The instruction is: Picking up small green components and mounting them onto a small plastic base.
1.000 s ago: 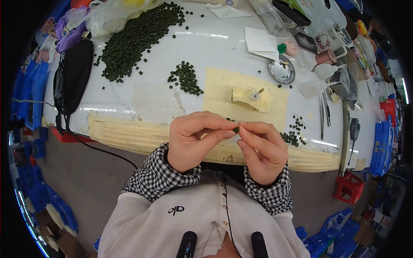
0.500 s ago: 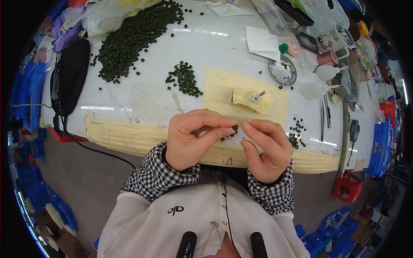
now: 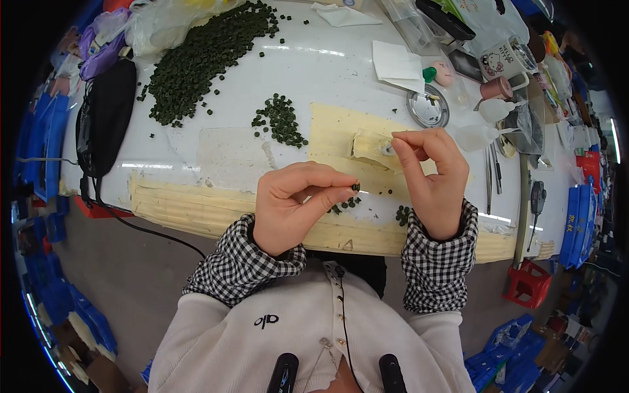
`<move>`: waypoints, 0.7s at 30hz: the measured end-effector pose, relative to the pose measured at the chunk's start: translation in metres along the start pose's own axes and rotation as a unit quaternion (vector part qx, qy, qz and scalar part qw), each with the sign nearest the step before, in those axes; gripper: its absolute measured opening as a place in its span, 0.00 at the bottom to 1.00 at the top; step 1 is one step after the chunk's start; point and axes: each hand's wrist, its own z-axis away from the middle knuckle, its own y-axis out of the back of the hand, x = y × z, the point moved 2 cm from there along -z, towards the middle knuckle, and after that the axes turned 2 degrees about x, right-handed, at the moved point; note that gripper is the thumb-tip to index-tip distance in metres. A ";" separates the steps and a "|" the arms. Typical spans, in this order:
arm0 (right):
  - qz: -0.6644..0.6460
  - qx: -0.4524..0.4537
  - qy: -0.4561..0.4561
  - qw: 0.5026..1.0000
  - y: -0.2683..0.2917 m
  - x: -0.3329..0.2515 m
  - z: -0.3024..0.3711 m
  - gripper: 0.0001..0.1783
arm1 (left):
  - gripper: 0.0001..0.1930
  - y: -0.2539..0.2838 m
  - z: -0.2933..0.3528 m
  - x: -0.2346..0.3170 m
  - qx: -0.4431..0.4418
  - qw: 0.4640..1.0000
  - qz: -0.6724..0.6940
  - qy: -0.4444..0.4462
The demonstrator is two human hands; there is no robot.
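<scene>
A: Since the white table (image 3: 327,72) is largest, how do its edges and room stand?
B: Front edge (image 3: 177,200) wrapped in yellowish tape. Bare surface between the dark green heap (image 3: 203,62) and the white paper (image 3: 395,65).
A: Next, bag and hands?
B: Clear plastic bag (image 3: 156,29), upper left; contents unclear. Right hand (image 3: 436,173) extended farther forward, thumb and forefinger meeting at the yellow-covered block (image 3: 369,145); cannot tell whether they grip anything. Left hand (image 3: 291,206) lower, thumb and forefinger pinching one green piece (image 3: 356,187).
A: Smaller containers?
B: White mug (image 3: 500,61), right; interior unclear. Round metal dish (image 3: 428,114): small pale item (image 3: 434,97) inside.
A: Smallest?
B: That green piece, above loose green pieces (image 3: 345,204), between the hands.
</scene>
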 end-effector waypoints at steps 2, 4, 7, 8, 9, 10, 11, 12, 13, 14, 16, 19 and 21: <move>0.006 0.068 0.037 0.997 0.007 -0.012 0.001 0.06 | 0.09 0.001 0.000 0.000 0.002 1.000 -0.005 0.001; 0.012 0.135 0.073 0.988 0.021 -0.032 0.008 0.06 | 0.09 0.003 0.001 -0.001 0.002 1.000 -0.006 -0.002; -0.056 0.098 0.112 0.987 0.027 -0.044 0.016 0.06 | 0.09 0.000 0.000 -0.001 -0.003 1.000 -0.008 0.001; -0.087 0.056 0.110 0.989 0.022 -0.044 0.016 0.06 | 0.09 0.000 0.000 -0.002 -0.003 1.000 -0.009 0.001; -0.113 0.029 0.111 0.987 0.015 -0.038 0.017 0.06 | 0.09 0.000 0.000 -0.001 -0.009 1.000 -0.015 0.001; -0.137 0.018 0.097 0.986 0.010 -0.036 0.019 0.06 | 0.09 0.001 0.000 0.000 -0.014 1.000 -0.020 0.001; -0.161 0.007 0.082 0.984 0.005 -0.035 0.021 0.05 | 0.09 0.001 0.000 0.000 -0.019 1.000 -0.025 0.001; -0.185 -0.004 0.067 0.980 0.002 -0.035 0.022 0.05 | 0.09 0.000 0.000 -0.001 -0.017 1.000 -0.020 -0.001; -0.198 -0.015 0.075 0.977 -0.001 -0.035 0.022 0.04 | 0.09 0.000 0.000 -0.001 -0.015 1.000 -0.017 -0.002; -0.210 -0.031 0.053 0.976 -0.002 -0.036 0.023 0.05 | 0.09 0.000 0.000 -0.001 -0.013 1.000 -0.013 -0.003; -0.233 -0.062 0.008 0.970 -0.004 -0.038 0.026 0.08 | 0.09 0.000 0.000 -0.002 -0.014 1.000 -0.011 0.000; -0.236 -0.035 0.027 0.971 -0.005 -0.035 0.024 0.04 | 0.09 -0.001 0.000 -0.001 -0.013 1.000 -0.008 0.001; -0.240 -0.036 0.027 0.970 -0.005 -0.036 0.024 0.04 | 0.09 -0.001 0.000 -0.001 -0.011 1.000 -0.006 0.000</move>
